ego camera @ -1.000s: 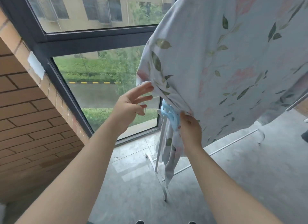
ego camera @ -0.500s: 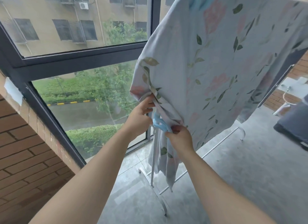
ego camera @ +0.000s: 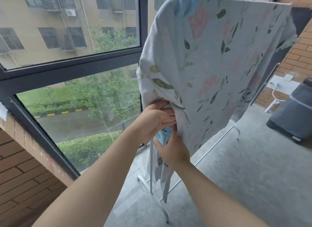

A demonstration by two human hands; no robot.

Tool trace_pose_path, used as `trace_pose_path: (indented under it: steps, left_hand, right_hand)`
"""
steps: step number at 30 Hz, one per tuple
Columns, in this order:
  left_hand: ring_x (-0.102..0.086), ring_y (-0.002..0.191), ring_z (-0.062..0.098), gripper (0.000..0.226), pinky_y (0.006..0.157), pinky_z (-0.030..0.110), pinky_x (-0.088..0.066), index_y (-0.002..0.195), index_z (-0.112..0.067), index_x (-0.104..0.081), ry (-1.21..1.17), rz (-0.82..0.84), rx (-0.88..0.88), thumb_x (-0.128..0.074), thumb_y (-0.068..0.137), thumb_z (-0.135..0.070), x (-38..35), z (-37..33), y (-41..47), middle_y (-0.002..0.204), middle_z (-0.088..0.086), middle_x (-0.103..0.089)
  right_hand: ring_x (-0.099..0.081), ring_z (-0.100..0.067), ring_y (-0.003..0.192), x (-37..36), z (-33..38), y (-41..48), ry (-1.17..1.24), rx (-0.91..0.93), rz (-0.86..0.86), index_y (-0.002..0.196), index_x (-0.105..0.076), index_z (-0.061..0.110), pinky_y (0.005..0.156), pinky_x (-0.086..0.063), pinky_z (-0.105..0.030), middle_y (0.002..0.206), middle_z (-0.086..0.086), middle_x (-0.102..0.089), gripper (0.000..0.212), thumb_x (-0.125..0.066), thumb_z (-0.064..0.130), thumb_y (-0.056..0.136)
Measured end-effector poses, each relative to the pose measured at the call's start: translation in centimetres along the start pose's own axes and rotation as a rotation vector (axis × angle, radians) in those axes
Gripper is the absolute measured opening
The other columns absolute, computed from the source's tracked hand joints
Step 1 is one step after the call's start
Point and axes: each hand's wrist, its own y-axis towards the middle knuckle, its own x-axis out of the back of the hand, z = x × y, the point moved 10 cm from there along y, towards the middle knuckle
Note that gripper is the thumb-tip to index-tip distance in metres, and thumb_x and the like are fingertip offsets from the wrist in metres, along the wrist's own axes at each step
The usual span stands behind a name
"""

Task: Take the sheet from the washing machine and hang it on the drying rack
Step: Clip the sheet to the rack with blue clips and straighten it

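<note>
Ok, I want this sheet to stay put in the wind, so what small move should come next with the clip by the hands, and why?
Probably close the blue clip over the bunched edge of the sheet at the rack's upright pole. The left hand is gathering the fabric there, the right hand holds the clip just below it, and another blue clip already pins the top corner.

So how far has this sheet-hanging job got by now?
Mostly done: the floral sheet is draped over the drying rack, with a blue clip at its top. In hand: the left hand gathers its side edge while the right hand holds another blue clip. Left: fixing that clip.
</note>
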Motion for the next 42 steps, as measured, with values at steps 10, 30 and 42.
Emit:
trace_pose_path:
  steps: [10, 30, 42]
  left_hand:
    - [-0.07, 0.106, 0.028, 0.053, 0.102, 0.046, -0.05, 0.127, -0.013, -0.063, 0.281, -0.131, -0.041, -0.06, 0.076, 0.0, 1.9, -1.5, -0.3, 0.112, 0.012, -0.073]
    - [-0.069, 0.106, 0.037, 0.034, 0.102, 0.051, -0.049, 0.123, 0.002, -0.062, 0.161, -0.318, -0.029, -0.059, 0.09, -0.004, 7.6, -1.6, -1.3, 0.113, 0.021, -0.071]
    - [-0.069, 0.077, 0.017, 0.021, 0.069, 0.03, -0.046, 0.111, -0.009, -0.07, 0.353, -0.446, -0.075, -0.063, 0.095, -0.02, 9.3, -2.5, -0.9, 0.1, 0.008, -0.074]
  right_hand:
    - [-0.034, -0.031, 0.139, -0.9, -2.0, 1.2, -0.04, -0.103, 0.071, 0.15, -0.018, 0.02, 0.107, -0.041, -0.047, 0.15, -0.006, -0.035, 0.109, -0.061, 0.081, 0.07]
    - [-0.065, -0.021, 0.096, 1.9, 1.6, 0.1, -0.081, 0.06, -0.157, 0.114, -0.062, 0.013, 0.078, -0.05, -0.03, 0.104, -0.002, -0.067, 0.051, -0.063, 0.056, 0.086]
    - [-0.059, -0.021, 0.074, 3.3, 2.4, -1.8, -0.008, 0.19, -0.123, 0.094, -0.061, 0.017, 0.063, -0.048, -0.032, 0.082, 0.0, -0.065, 0.03, -0.062, 0.047, 0.094]
